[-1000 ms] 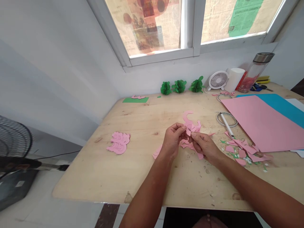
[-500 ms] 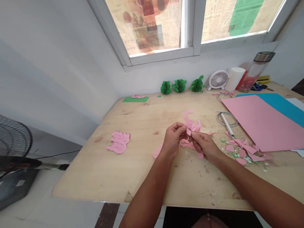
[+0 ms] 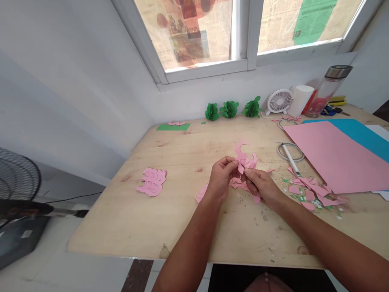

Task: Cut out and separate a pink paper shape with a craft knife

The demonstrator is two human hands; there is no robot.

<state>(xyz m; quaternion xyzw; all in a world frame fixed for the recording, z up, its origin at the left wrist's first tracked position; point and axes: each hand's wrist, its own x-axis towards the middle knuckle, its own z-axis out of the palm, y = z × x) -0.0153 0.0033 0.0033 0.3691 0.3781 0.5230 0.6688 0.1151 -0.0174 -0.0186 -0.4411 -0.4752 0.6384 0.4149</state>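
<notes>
Above the tabletop [image 3: 182,227], left fingers [image 3: 232,165] pinch a curved pink paper cutout [image 3: 240,152]. Right fingers [image 3: 251,174]: can't tell. I'd handle thin curves lightly.

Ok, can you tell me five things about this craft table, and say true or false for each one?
1. The left hand is pinching cut pink paper. True.
2. The white pen is standing upright. False: it is lying across a grey ring.
3. Three green paper shapes stand along the wall. True.
4. The blue sheet covers the big pink sheet. False: the big pink sheet lies over part of the blue one.
5. The little white fan is left of the bottle. True.
</notes>
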